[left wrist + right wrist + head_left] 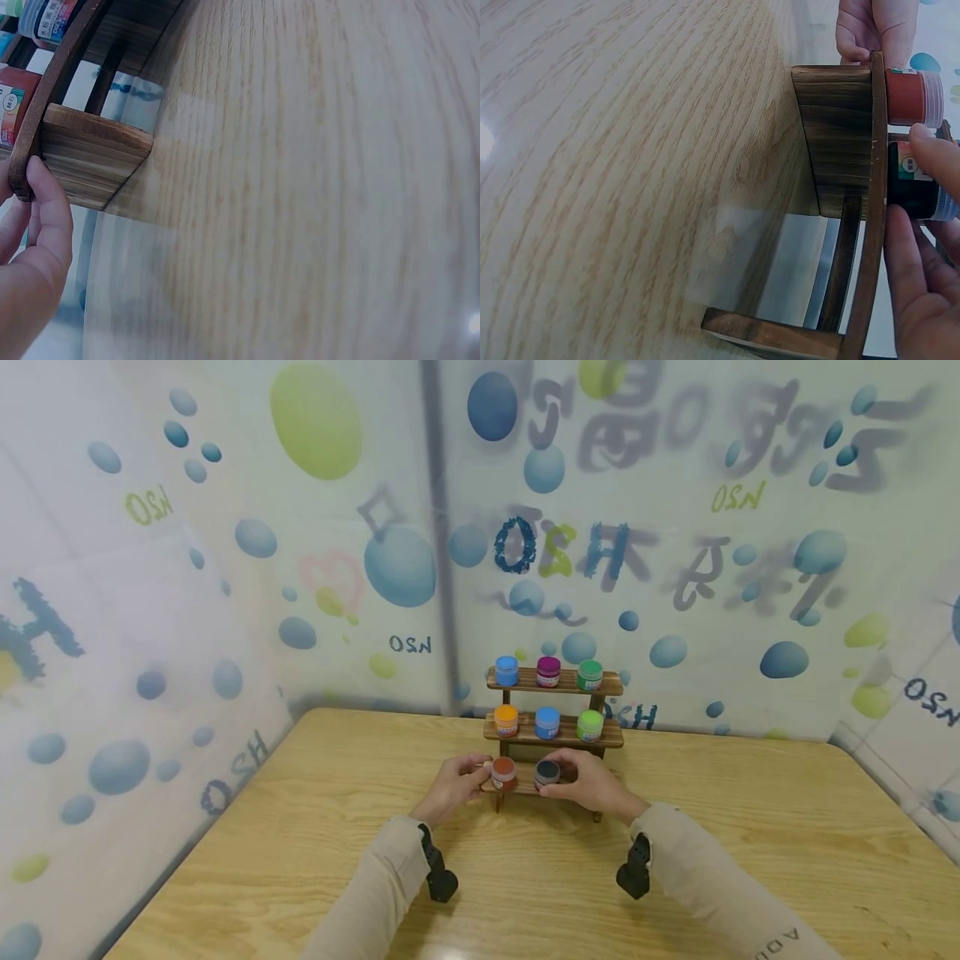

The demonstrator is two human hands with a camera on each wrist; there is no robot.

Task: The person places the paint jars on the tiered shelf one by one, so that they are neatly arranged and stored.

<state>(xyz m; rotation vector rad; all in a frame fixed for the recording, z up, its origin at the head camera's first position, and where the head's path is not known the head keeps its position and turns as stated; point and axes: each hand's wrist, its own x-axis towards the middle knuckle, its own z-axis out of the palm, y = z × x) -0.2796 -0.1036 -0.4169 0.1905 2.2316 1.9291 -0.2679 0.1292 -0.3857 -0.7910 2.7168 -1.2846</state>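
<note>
A three-tier wooden stand (527,735) holds small jars of paint. My left hand (453,785) pinches the left end of its lowest board (46,94), thumb and fingers on either side of the wood. Beside that hand, a red-brown paint jar (503,774) sits upright on the board. My right hand (594,783) grips a black paint jar (911,187) at the right of the red-brown one, with thumb and fingers on opposite sides. The black jar stands on the lowest board, its base right at the wood in the right wrist view.
On the middle tier stand an orange jar (506,721), a blue jar (547,723) and a light green jar (589,726). Another blue jar (506,671), a purple jar (548,672) and a green jar (589,675) line the top. Behind the wooden table (360,760) hangs a patterned curtain (330,543).
</note>
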